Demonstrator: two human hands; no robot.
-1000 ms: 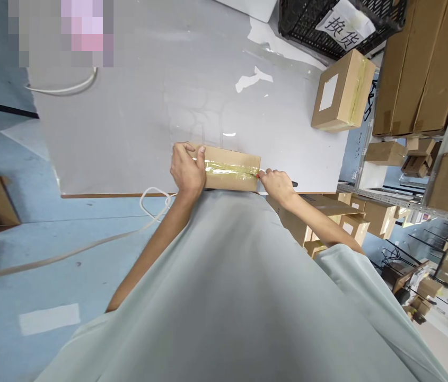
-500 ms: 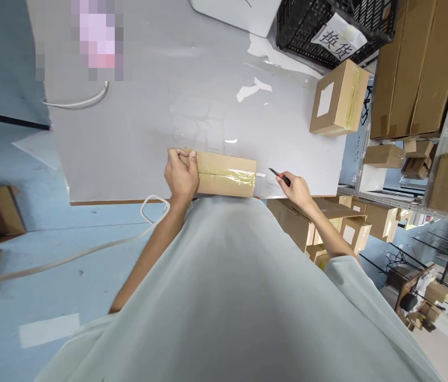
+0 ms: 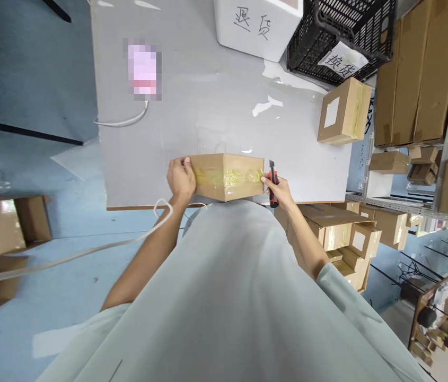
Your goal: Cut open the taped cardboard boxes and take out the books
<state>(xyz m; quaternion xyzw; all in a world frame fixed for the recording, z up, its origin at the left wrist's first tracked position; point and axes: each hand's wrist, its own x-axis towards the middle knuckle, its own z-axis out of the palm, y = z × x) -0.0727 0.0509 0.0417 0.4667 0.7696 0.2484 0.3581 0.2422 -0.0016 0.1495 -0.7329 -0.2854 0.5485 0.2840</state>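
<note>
A brown cardboard box point(image 3: 243, 183) with yellowish clear tape stands at the table's near edge, a corner turned toward me. My left hand point(image 3: 182, 179) is closed around its left end, thumb on the top edge. At the opposite end is my right hand point(image 3: 280, 190), which holds a red and black utility knife point(image 3: 273, 185), blade pointing away from me. The right fingertips touch the box's taped right edge. The underside of the box is hidden.
The grey table point(image 3: 160, 159) bears a pixelated pink item point(image 3: 143, 69) with a white cable, a labelled carton point(image 3: 345, 111), a white bin point(image 3: 255, 26) and a black crate point(image 3: 339, 42). More cartons point(image 3: 339, 228) stand at right below the table. Shelving point(image 3: 398, 204) lies beyond.
The box has turned so a corner faces me. My right hand has moved left to the box's right end, and the knife has swung to point away. The view has shifted.
</note>
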